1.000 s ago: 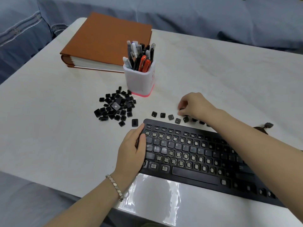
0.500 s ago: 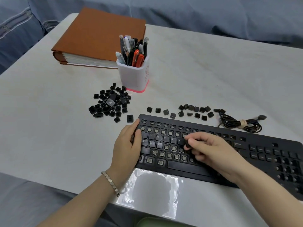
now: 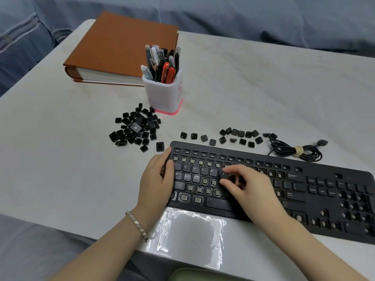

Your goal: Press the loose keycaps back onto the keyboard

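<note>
Head view: left hand [image 3: 157,177] grips the keyboard [image 3: 294,175] edge; right hand [image 3: 250,187], fingers curled, pinches a keycap [image 3: 223,174] onto it.

Right hand [image 3: 249,185]: 1 s back, at row of loose keycaps [image 3: 241,136] behind keyboard [image 3: 304,179], fingers curled over one; half second back, above middle keys, keycap pinched; now keycap [image 3: 224,175] down at key bed, in row under R and T, thumb and index fingertip pinching it
Right forearm: off loose row; cable bundle [image 3: 298,151] uncovered since 1 s back
Item relocated: one keycap, table to keyboard
</note>
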Action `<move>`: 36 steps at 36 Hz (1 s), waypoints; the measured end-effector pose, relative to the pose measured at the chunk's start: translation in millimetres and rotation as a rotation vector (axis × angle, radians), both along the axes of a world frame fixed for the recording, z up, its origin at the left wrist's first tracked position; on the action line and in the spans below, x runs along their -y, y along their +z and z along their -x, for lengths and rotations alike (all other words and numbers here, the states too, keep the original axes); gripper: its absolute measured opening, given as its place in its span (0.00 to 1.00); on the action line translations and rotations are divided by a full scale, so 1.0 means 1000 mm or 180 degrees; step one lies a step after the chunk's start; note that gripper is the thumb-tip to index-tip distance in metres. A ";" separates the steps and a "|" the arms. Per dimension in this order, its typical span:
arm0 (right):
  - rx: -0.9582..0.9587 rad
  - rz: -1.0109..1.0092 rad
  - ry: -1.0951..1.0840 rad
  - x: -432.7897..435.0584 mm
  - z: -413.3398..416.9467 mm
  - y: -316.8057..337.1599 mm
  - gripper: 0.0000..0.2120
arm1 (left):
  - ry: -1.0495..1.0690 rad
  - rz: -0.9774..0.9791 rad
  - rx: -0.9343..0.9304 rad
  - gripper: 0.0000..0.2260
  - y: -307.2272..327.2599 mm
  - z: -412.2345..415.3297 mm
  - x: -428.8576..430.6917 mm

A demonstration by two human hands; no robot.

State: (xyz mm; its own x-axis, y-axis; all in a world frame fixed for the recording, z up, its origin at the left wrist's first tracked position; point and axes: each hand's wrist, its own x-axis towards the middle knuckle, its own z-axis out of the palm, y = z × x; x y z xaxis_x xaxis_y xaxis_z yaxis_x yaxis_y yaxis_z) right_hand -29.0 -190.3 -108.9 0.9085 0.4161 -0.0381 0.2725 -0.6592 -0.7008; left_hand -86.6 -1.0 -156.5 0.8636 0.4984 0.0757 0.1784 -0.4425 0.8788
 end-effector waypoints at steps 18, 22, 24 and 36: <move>0.0391 -0.0029 0.0359 -0.005 0.000 -0.025 0.10 | 0.0027 -0.0110 0.0004 0.16 -0.003 -0.001 -0.001; 0.0748 0.0059 0.0395 -0.007 0.002 -0.028 0.05 | 0.0017 -0.0109 0.0018 0.16 -0.003 -0.001 0.000; 0.0968 0.0262 0.0335 -0.007 0.007 -0.027 0.09 | 0.0012 -0.0105 0.0018 0.16 -0.002 -0.001 0.000; 0.1661 0.0442 0.0842 0.000 0.009 -0.027 0.13 | 0.0013 -0.0156 0.0021 0.16 -0.003 -0.001 -0.001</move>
State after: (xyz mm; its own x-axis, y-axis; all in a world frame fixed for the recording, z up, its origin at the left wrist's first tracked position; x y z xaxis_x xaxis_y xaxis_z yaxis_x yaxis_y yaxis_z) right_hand -37.6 -190.3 -136.1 0.6881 0.6538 0.3148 0.7247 -0.5980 -0.3424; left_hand -85.6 0.1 -159.7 0.8610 0.4975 0.1056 0.1746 -0.4843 0.8573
